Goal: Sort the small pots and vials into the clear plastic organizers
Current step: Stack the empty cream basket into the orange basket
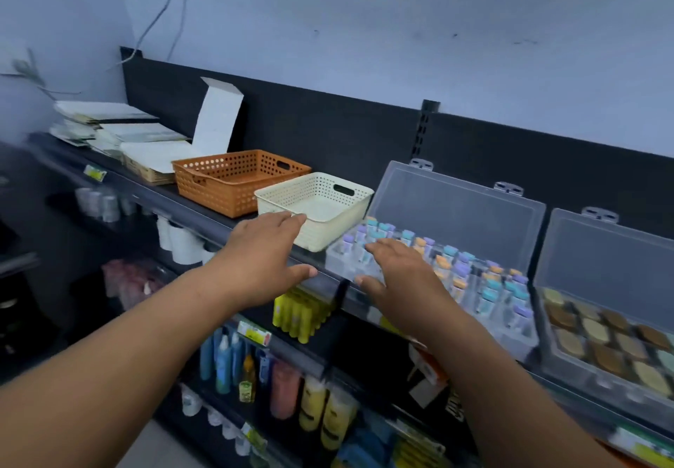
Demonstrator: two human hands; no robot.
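Two clear plastic organizers stand open on a dark shelf. The nearer organizer (pixel 459 208) holds several vials (pixel 474 278) with purple, teal and orange caps, upright in its cells. The organizer at the right (pixel 601 248) holds several small brown and tan pots (pixel 598 336). My left hand (pixel 266 256) reaches forward with straight fingers, its fingertips at the front rim of an empty cream basket (pixel 328 194). My right hand (pixel 397 278) hovers flat over the left end of the vial organizer, fingers spread, holding nothing.
An empty orange basket (pixel 233 175) stands left of the cream one, with an open white carton (pixel 219 117) and flat packets (pixel 120 132) beyond it. Lower shelves carry bottles (pixel 226 362), yellow tubes (pixel 299 310) and white rolls (pixel 182 241). A black back panel (pixel 328 121) lines the shelf.
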